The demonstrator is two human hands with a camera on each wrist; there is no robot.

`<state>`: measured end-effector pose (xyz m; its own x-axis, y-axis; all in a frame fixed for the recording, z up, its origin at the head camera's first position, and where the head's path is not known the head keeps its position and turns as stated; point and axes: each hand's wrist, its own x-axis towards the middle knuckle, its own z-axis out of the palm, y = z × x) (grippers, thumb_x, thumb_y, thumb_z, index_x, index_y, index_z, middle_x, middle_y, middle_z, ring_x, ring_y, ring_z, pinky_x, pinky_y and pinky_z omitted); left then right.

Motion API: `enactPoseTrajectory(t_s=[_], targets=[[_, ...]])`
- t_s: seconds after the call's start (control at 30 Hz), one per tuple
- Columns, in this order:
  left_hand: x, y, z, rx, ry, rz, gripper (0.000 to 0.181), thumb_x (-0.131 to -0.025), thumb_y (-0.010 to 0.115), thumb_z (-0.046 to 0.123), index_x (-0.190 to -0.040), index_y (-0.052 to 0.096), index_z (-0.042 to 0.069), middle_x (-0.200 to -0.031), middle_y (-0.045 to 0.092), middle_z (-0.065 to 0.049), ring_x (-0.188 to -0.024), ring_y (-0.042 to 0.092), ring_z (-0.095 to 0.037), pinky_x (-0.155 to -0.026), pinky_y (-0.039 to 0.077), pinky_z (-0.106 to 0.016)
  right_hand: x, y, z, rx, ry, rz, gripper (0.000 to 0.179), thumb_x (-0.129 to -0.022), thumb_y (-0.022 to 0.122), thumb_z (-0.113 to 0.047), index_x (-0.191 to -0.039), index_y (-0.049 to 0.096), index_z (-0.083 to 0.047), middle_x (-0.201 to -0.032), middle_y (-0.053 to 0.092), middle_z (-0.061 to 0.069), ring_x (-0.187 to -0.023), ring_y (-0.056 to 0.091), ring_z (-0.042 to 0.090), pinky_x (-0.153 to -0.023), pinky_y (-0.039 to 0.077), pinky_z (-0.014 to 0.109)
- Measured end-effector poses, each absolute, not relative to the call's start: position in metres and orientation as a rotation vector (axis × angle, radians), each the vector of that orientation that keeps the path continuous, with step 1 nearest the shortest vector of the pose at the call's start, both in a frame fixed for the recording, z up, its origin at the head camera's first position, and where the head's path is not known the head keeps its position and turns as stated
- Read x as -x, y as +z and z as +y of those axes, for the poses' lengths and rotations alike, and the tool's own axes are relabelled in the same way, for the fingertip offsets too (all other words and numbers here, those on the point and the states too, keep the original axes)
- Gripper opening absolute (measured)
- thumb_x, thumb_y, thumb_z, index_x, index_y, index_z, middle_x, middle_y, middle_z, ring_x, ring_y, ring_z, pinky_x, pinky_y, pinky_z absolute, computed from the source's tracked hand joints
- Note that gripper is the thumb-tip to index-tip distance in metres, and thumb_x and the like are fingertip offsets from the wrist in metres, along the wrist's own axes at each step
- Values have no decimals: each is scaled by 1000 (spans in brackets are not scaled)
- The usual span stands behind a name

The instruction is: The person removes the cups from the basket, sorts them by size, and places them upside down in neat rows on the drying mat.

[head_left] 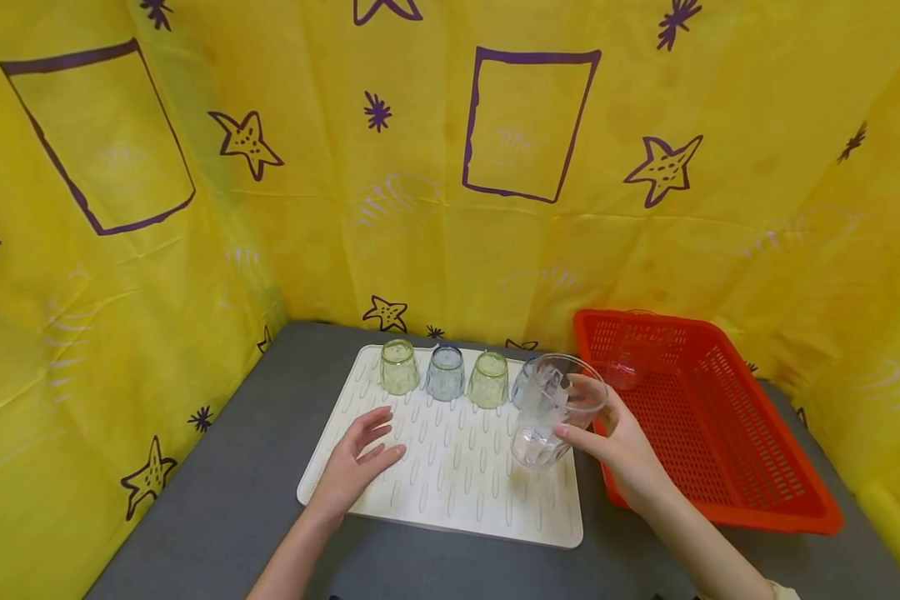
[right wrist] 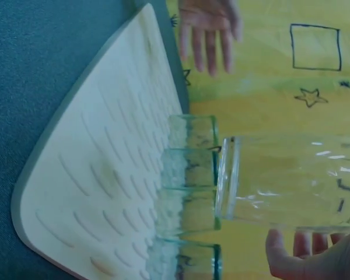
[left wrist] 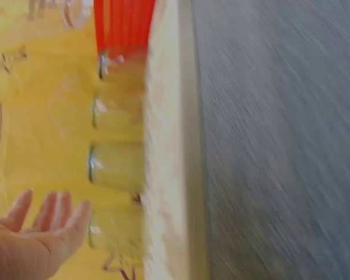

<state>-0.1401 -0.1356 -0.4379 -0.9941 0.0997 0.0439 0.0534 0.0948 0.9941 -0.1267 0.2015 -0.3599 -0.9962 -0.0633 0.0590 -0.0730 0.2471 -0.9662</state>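
Observation:
My right hand [head_left: 618,433] grips a large clear glass [head_left: 547,446] by its side, thumb on the near side. The glass is tilted above the right part of a white ridged drying mat [head_left: 450,492]. My left hand [head_left: 356,462] hovers over the mat's left side, fingers loosely spread and holding nothing. Along the mat's back edge stand small tumblers in a row: a green tumbler [head_left: 399,368], a blue tumbler [head_left: 446,374], another green tumbler [head_left: 488,381] and another blue tumbler [head_left: 521,385], partly hidden behind the large glass.
A red plastic basket [head_left: 765,408] stands to the right of the mat, with a clear glass [head_left: 624,372] near its back left corner. The grey tabletop [head_left: 247,467] surrounds the mat. Yellow patterned cloth [head_left: 420,250] hangs behind and at both sides.

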Motion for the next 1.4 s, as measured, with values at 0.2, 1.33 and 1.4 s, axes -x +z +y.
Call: enactPoseTrajectory(t_s=[0.2,1.33,1.4], targets=[[137,-422,-110,-423,2117,2127,58,-80,71,12,-131,44,19,-133,46,-2,-123,43,-22,-101,35,-44,129,-373,194,-228,1972,-2500,69,-75,75,-18,-134,39,-15,-134,42,9,-116,42,26,-95,37,44],[116,-361,-64,-705,1700,2369,74,-69,81,23,-133,45,11,-130,50,1,-119,46,-19,-92,44,-38,122,-407,156,-590,1698,-2720,70,-66,82,-37,-125,46,-34,-127,44,-9,-120,40,19,-94,41,47],[116,-361,-64,-701,1708,2376,74,-68,82,23,-132,46,11,-127,51,3,-118,47,-19,-91,44,-38,122,-407,156,-595,1683,-2722,70,-66,81,-38,-126,45,-35,-127,43,-11,-120,39,17,-95,40,46]])
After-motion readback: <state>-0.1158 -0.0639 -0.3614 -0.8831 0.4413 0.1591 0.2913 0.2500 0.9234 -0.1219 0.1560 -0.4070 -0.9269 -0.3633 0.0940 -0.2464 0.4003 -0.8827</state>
